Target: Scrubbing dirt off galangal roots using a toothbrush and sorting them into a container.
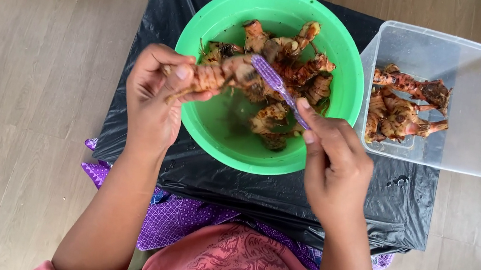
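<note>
The left hand (154, 101) is clamped around one knobbly orange-brown rhizome root (214, 76), holding it above the round green plastic basin (349, 75). The right hand (336, 167) is closed on the handle of a purple plastic toothbrush (273, 80), whose head rests against the far end of the held root.

To scrub well, it seems best to keep the root over the basin so drips fall inside, to turn it bit by bit in the left fingers so the bristles reach the grooves between the knobs, and to use short strokes so the thin side shoots do not snap.

By count there is one basin, one toothbrush and one clear rectangular plastic tub (476, 111) just to the right of the basin. The basin holds a heap of roots (291, 67), perhaps seven or eight, too tangled to count surely, sitting in shallow water. The tub holds about three or four similar roots (404, 108). Everything stands on a black plastic sheet (131, 107) spread over a low bench on a grey wooden floor (27, 92).
</note>
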